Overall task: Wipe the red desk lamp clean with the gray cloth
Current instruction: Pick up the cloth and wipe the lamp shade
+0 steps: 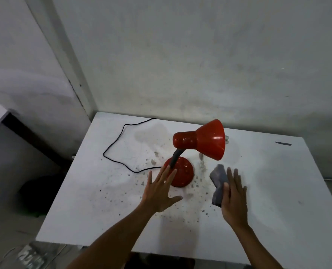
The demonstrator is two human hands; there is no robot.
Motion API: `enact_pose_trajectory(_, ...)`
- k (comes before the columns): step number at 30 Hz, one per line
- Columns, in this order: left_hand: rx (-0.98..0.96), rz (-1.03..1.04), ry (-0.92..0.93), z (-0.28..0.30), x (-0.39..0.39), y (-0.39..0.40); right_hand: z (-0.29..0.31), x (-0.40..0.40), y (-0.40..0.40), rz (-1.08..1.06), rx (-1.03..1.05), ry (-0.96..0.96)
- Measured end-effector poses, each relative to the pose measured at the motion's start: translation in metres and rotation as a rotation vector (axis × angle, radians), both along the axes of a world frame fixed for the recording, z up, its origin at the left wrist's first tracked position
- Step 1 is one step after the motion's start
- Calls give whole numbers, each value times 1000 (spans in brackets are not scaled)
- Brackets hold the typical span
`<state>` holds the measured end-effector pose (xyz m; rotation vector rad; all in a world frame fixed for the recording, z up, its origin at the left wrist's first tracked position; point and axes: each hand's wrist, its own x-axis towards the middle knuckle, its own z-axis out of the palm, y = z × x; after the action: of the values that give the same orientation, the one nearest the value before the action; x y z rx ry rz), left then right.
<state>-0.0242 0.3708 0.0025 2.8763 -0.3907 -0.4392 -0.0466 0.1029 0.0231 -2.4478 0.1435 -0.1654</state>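
Left hand [160,193] spread wide, empty, reaching for speckled lamp base [182,174]: pin it firmly. Right hand [233,199] holds gray cloth [218,183], seemingly loosely; wipe shade [209,139] downward.

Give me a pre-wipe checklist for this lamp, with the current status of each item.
1. Gray cloth in the right hand: ok, held against the palm with the thumb over it.
2. Left hand steadying the red desk lamp: not ok, it is open with fingers spread over the edge of the base; no grip.
3. Lamp standing upright on the white table: ok.
4. Dirt to remove: ok, pale specks show on the base and on the neck of the shade.
5. Black cord clear of the hands: ok, it trails away to the left.
6. Lamp unplugged: cannot tell, the cord's end is out of sight.
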Motion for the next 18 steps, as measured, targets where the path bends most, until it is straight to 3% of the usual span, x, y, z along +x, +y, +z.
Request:
enact_pose_trajectory(5,-68,93,48,12,21,44,72,13,16,-159,106,-264)
enact_pose_trajectory(8,-234,140,15,38,45,49,113,27,27,-104,61,-453)
enact_pose_trajectory(14,-748,81,-15,89,83,28,166,62,75,331,-431,-595)
enact_pose_trajectory(18,-950,90,-116,108,91,9,149,88,97,478,-810,-431)
